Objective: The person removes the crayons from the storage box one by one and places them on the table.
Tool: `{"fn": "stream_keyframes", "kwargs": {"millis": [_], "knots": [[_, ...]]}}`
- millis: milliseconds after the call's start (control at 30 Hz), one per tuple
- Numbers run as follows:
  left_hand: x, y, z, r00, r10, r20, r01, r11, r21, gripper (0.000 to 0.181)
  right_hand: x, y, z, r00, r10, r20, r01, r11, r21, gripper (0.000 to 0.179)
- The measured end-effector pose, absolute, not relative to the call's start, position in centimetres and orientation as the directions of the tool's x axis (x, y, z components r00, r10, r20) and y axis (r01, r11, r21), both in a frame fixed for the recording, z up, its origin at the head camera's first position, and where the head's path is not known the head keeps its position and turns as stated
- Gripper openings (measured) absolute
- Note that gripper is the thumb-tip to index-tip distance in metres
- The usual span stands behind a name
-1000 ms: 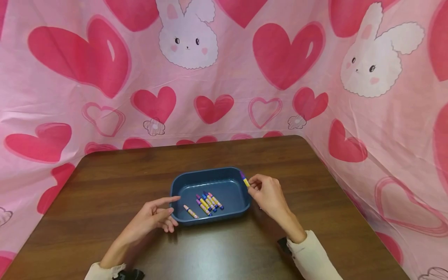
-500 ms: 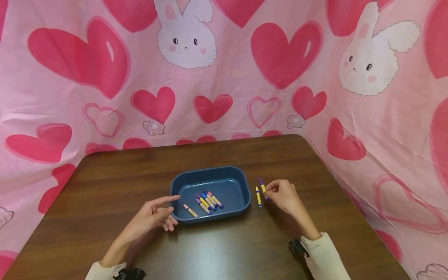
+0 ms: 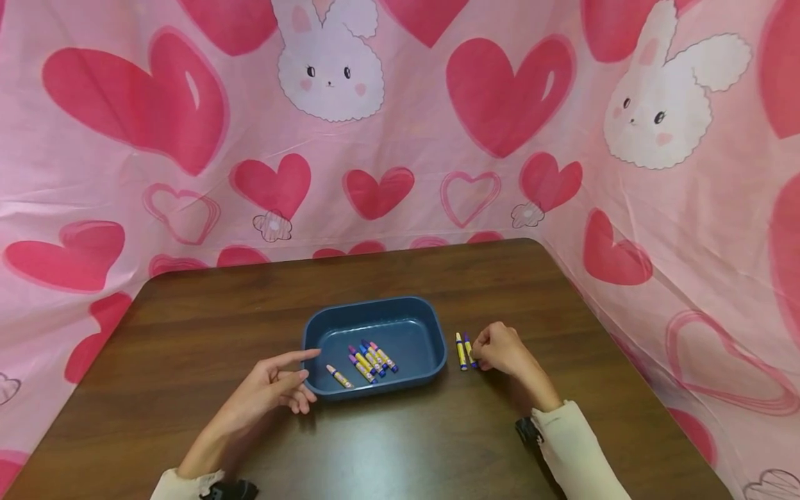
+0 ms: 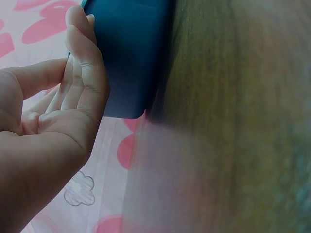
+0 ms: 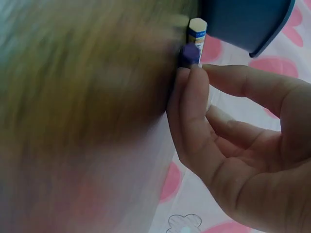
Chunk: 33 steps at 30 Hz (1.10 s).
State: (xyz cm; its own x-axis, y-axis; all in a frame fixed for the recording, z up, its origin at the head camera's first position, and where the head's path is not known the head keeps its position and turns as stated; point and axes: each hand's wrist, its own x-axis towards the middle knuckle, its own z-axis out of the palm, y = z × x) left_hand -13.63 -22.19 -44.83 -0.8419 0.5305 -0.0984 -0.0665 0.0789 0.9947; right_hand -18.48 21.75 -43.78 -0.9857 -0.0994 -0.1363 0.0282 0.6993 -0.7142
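Note:
In the head view my right hand [image 3: 506, 349] pinches a purple-tipped crayon [image 3: 468, 346] with a yellow wrapper, low at the table to the right of the tray. Close on its left lies a cream-tipped crayon [image 3: 461, 353], roughly parallel to it. The right wrist view shows the purple crayon's end [image 5: 189, 54] at my fingertips, the cream one [image 5: 198, 28] just beyond. My left hand [image 3: 275, 382] is at the near left corner of the blue tray [image 3: 369, 312], index finger stretched over the rim and the other fingers loosely bent outside. Contact with the wall is unclear.
Inside the tray several crayons [image 3: 373, 360] lie bunched near the middle, and one peach-tipped crayon [image 3: 339, 376] lies apart at the left. The brown wooden table [image 3: 250, 298] meets a pink heart-and-rabbit cloth [image 3: 412, 132] at the back and right.
My right hand has carried the purple-tipped crayon from above the tray's right rim rightward and down to the table beside the cream-tipped one. My left hand and the tray stay put.

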Motion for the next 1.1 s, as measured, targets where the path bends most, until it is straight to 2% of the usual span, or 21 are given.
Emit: {"fn": "stream_keyframes", "kwargs": {"millis": [233, 667, 900, 1100], "knots": [[-13.7, -22.1, -44.9, -0.847, 0.524, -0.095, -0.065, 0.075, 0.995, 0.055, -18.4, 21.1, -43.7, -0.985, -0.095, -0.143, 0.037, 0.695, -0.718, 0.012], [-13.5, -22.1, -44.8, -0.846, 0.524, -0.096, -0.070, 0.069, 0.995, 0.055, -17.9, 21.2, -43.1, -0.992, -0.070, -0.108, 0.016, 0.768, -0.640, 0.008], [-13.5, -22.1, -44.9, -0.846, 0.525, -0.090, -0.063, 0.070, 0.996, 0.054, -17.7, 20.9, -41.9, -0.996, -0.084, 0.031, -0.087, 0.822, -0.563, 0.004], [-13.6, -22.0, -44.9, -0.847, 0.527, -0.076, -0.051, 0.063, 0.997, 0.054, -17.4, 19.1, -40.0, -0.984, -0.082, 0.156, -0.156, 0.813, -0.562, 0.004]]}}
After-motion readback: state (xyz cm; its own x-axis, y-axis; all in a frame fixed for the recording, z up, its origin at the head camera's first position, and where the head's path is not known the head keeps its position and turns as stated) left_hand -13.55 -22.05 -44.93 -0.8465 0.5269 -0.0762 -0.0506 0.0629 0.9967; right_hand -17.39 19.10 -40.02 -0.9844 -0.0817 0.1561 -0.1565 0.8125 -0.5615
